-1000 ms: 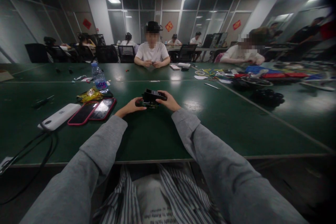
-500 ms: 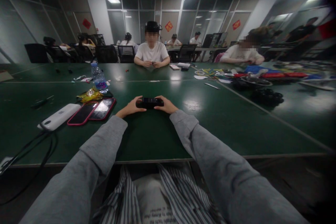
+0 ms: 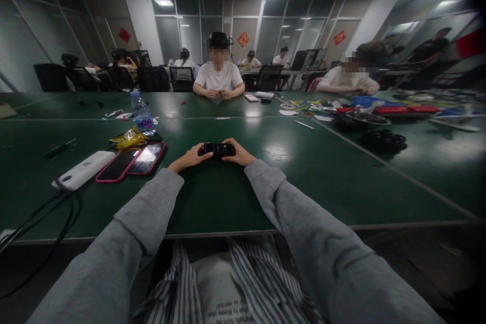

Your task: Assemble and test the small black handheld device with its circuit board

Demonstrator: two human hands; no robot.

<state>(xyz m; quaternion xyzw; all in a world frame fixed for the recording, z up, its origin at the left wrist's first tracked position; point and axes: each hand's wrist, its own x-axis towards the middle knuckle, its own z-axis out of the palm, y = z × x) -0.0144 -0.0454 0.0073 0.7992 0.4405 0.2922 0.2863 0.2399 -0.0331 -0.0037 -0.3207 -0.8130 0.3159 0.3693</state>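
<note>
Between my two hands is a small black device with a dark screen (image 3: 217,150), held just above or on the green table; the gap beneath it is hard to judge. My left hand (image 3: 192,156) grips its left end, thumb along the near edge. Its right end is in my right hand (image 3: 240,153), with the thumb on the near side and the index finger over the top. The fingers behind the device are partly hidden. Left of my hands lie two phones in pink-red cases (image 3: 147,158) and a white power bank (image 3: 84,169) with black cables.
A yellow wrapper (image 3: 129,138) and a plastic bottle (image 3: 142,112) are beyond the phones. A screwdriver (image 3: 56,150) lies far left. To the right are a pen (image 3: 305,125), tangled cables (image 3: 304,105) and a black bundle (image 3: 383,140). Across the table (image 3: 216,197) sits a person (image 3: 219,78).
The left thumb has moved up onto the device's near edge, and the device has turned slightly. Both hands keep their hold. The camera view has shifted a little.
</note>
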